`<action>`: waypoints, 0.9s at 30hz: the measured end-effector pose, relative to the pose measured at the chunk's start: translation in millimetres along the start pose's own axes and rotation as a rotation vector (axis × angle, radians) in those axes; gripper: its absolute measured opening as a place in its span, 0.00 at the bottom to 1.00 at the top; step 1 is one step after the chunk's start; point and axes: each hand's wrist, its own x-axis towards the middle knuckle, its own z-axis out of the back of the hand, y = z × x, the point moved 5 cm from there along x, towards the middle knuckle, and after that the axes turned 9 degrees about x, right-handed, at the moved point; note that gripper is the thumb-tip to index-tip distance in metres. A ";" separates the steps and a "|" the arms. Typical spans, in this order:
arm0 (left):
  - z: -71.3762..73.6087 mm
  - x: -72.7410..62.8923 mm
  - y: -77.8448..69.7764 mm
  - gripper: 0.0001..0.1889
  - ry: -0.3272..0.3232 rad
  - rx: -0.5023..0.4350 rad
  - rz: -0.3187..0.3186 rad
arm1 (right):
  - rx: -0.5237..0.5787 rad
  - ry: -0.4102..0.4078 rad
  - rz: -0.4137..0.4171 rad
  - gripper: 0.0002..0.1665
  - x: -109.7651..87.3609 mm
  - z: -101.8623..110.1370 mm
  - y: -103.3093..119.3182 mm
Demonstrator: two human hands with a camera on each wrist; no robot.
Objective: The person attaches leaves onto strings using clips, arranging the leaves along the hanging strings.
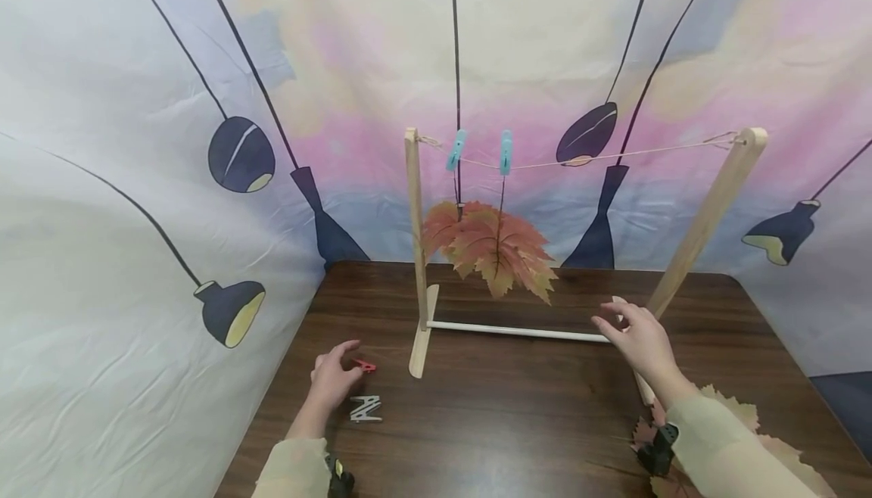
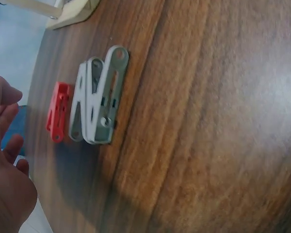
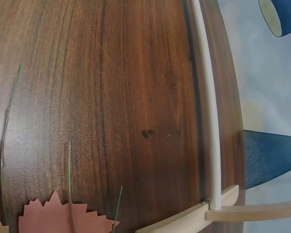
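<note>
My left hand (image 1: 331, 377) hovers at the left of the table with loosely bent fingers, close beside a red clothespin (image 1: 365, 365). In the left wrist view the hand stands apart from that red pin and holds nothing. Several grey clothespins (image 2: 109, 97) lie bunched next to the red one. My right hand (image 1: 643, 339), thumb and forefinger spread apart with nothing between them, is in front of the rack's right post (image 1: 705, 218). Two light-blue clothespins (image 1: 506, 151) grip the string (image 1: 640, 153) by its left end, with orange-red artificial leaves (image 1: 493, 244) hanging by their stems.
A white rod (image 1: 518, 330) joins the rack's two wooden feet low over the dark wooden table (image 1: 504, 415). More leaves (image 3: 53, 218) with thin green stems lie at the right front, partly under my right forearm. A printed cloth backdrop (image 1: 381, 51) stands behind.
</note>
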 end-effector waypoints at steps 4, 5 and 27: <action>-3.4 0.3 5.5 0.28 0.018 0.027 -0.006 | 0.002 -0.013 0.002 0.20 -1.3 -0.2 -1.4; -4.2 -0.2 6.6 0.28 0.022 0.030 -0.012 | 0.003 -0.012 0.001 0.20 -1.7 -0.4 -1.6; -10.5 3.3 22.4 0.30 0.012 0.065 0.007 | -0.008 0.054 -0.063 0.24 -16.7 -6.4 -15.3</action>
